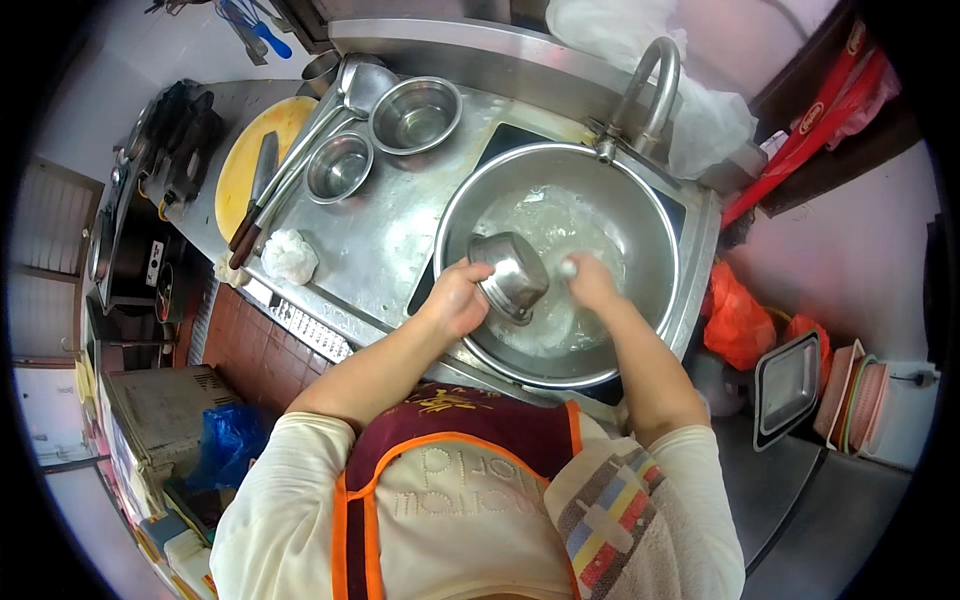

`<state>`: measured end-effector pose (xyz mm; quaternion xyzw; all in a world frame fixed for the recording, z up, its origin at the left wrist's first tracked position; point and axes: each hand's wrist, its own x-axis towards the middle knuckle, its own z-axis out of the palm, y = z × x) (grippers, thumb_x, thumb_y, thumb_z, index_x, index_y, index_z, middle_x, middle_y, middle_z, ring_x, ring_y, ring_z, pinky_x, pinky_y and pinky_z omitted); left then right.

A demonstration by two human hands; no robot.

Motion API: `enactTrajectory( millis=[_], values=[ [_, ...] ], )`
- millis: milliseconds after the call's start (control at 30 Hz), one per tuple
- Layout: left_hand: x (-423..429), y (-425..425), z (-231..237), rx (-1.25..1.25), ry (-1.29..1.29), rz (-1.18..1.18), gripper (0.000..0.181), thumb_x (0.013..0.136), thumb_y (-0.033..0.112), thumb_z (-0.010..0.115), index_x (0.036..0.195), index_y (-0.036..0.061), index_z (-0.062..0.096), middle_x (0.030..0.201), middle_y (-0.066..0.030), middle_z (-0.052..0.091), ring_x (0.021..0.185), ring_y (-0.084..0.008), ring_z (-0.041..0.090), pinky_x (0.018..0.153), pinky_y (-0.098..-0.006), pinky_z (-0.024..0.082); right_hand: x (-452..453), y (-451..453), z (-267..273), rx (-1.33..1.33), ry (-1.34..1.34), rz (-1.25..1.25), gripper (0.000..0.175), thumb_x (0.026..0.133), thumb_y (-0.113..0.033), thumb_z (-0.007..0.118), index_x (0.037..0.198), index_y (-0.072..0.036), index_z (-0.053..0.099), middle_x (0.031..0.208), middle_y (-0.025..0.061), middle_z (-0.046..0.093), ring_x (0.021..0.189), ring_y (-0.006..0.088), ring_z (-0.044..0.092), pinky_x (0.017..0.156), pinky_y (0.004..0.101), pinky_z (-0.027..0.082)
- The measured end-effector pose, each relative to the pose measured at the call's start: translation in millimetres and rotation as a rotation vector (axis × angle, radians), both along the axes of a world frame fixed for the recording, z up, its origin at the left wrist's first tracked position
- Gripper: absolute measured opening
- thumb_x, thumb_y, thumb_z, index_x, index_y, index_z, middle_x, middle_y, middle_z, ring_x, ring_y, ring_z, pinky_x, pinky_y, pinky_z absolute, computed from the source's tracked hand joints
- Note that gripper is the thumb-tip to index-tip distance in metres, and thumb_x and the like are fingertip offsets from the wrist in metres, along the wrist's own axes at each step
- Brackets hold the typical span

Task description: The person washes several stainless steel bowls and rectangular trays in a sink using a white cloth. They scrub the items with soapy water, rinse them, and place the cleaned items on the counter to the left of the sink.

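My left hand [459, 298] grips a steel bowl [514, 274] by its rim, tilted on its side over a large steel basin [670, 247]. Cloudy water [555, 217] with some foam fills the lower part of that basin. My right hand [591, 282] is down at the water, just right of the bowl and apart from it. Something small and whitish shows at its fingertips, too blurred to name, and whether the fingers hold it is unclear.
Two steel bowls [416, 116] stand on the steel counter [390, 247] at left. Beside them lie long-handled ladles [300, 154], a cleaver [265, 169] on a round yellow cutting board [240, 157], and a crumpled white cloth [289, 257]. A curved faucet [660, 75] overhangs the basin's back rim.
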<state>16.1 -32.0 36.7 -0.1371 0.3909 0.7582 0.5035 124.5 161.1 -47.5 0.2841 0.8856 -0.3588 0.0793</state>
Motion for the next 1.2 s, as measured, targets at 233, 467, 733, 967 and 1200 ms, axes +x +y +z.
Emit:
enactTrajectory(
  millis=[233,467,733,967,1200],
  values=[
    [13.0,2.0,-0.7,-0.050,-0.030,0.130,0.039,0.075,-0.009,0.034,0.113,-0.0059,0.040,0.113,-0.0197,0.049,0.105,-0.0317,0.050,0.092,-0.0452,0.041,-22.7,-91.5,96.3,0.241,0.703,0.250,0.021,0.071,-0.019,0.061,0.089,-0.008,0.059,0.089,0.0123,0.056,0.084,0.0325,0.053,0.073,0.0407,0.043],
    [7.4,-3.7,10.3,0.031,-0.296,0.094,0.050,0.064,-0.010,0.036,0.114,-0.0119,0.037,0.111,-0.0231,0.046,0.106,-0.0367,0.047,0.100,-0.0493,0.032,-14.0,-56.4,54.2,0.247,0.694,-0.058,0.020,0.079,-0.024,0.055,0.082,-0.005,0.057,0.081,0.0149,0.057,0.081,0.0365,0.053,0.065,0.0427,0.043],
    [-72.5,-0.5,84.1,0.192,0.405,-0.059,0.050,0.066,-0.006,0.042,0.115,-0.0015,0.045,0.102,-0.0136,0.056,0.092,-0.0211,0.057,0.082,-0.0348,0.046,23.0,-46.4,5.5,0.347,-0.222,0.219,0.037,0.081,-0.030,0.055,0.111,-0.009,0.052,0.112,0.0156,0.052,0.106,0.0338,0.046,0.087,0.0426,0.040],
    [-162.7,23.1,89.9,-0.726,1.689,-0.227,0.031,0.075,0.007,0.047,0.106,0.0040,0.054,0.085,-0.0118,0.063,0.082,-0.0283,0.061,0.076,-0.0342,0.047,21.4,-45.3,6.9,0.194,-0.241,0.326,0.044,0.079,-0.031,0.058,0.118,-0.011,0.050,0.120,0.0153,0.048,0.112,0.0327,0.043,0.092,0.0428,0.038],
    [-170.0,2.1,70.2,-1.191,1.839,-0.221,0.063,0.070,0.019,0.062,0.126,0.0061,0.037,0.132,-0.0150,0.036,0.126,-0.0278,0.030,0.100,-0.0628,0.015,20.9,-43.2,6.4,0.177,-0.259,0.314,0.041,0.080,-0.031,0.057,0.115,-0.010,0.051,0.115,0.0159,0.050,0.108,0.0333,0.046,0.090,0.0408,0.040]
  ],
)
